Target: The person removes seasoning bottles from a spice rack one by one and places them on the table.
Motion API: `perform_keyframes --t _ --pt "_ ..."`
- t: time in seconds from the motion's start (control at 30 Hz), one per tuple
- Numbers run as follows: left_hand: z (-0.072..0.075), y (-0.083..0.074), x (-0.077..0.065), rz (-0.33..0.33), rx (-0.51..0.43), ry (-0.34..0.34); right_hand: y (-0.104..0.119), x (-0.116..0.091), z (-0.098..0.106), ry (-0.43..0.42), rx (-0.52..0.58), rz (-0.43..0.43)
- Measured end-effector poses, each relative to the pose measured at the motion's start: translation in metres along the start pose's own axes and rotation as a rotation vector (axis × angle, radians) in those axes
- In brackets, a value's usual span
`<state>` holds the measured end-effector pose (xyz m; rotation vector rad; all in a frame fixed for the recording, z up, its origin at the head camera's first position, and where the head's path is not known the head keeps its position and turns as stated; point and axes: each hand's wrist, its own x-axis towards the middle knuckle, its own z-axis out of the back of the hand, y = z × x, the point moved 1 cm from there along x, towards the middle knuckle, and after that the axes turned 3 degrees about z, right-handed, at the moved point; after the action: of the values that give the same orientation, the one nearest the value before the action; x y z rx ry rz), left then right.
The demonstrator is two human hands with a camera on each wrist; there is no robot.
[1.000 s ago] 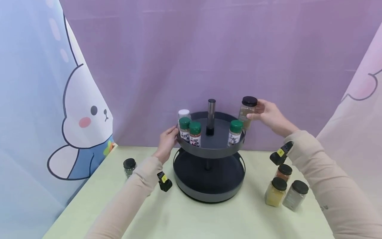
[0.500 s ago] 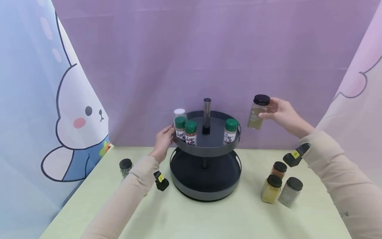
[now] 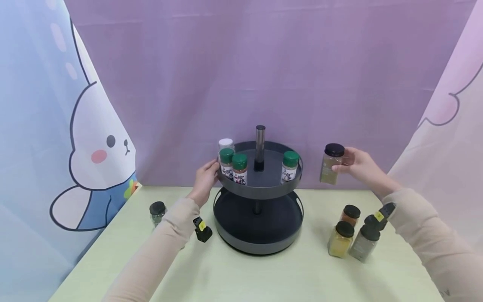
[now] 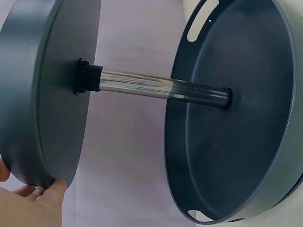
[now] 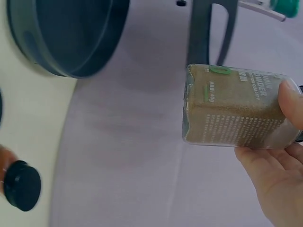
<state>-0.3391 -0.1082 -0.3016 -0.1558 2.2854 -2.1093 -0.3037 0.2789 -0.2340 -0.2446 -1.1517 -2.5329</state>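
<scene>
The left hand [image 3: 205, 179] grips the upper tray [image 3: 260, 192] of the two-tier rack [image 3: 260, 247] at its nine o'clock. The right hand [image 3: 358, 167] holds the black-lidded jar of brown powder [image 3: 330, 170] in the air, apart from the tray, at three o'clock. On the table [image 3: 260, 279], the jar of yellow powder [image 3: 339, 246] stands toward four o'clock of the rack.

far-left jar [image 3: 157, 207] partly hidden behind the left sleeve [image 3: 177, 228], held jar [image 5: 232, 106] cropped by right wrist view's right edge

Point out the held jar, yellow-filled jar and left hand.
Held jar [image 5: 232, 103], right wrist view: body.
Yellow-filled jar [image 3: 340, 242], head view: body below cap.
Left hand [image 3: 204, 180], head view: back of hand.
</scene>
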Motion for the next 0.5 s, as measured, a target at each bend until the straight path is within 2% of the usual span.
perform_keyframes --t 0.33,0.5 --pt "0.001 0.001 0.0 -0.004 -0.006 -0.007 -0.023 -0.018 -0.018 -0.058 -0.018 0.0" --pt "0.001 0.003 0.001 -0.002 -0.006 -0.004 -0.035 -0.03 -0.028 -0.041 0.024 -0.018"
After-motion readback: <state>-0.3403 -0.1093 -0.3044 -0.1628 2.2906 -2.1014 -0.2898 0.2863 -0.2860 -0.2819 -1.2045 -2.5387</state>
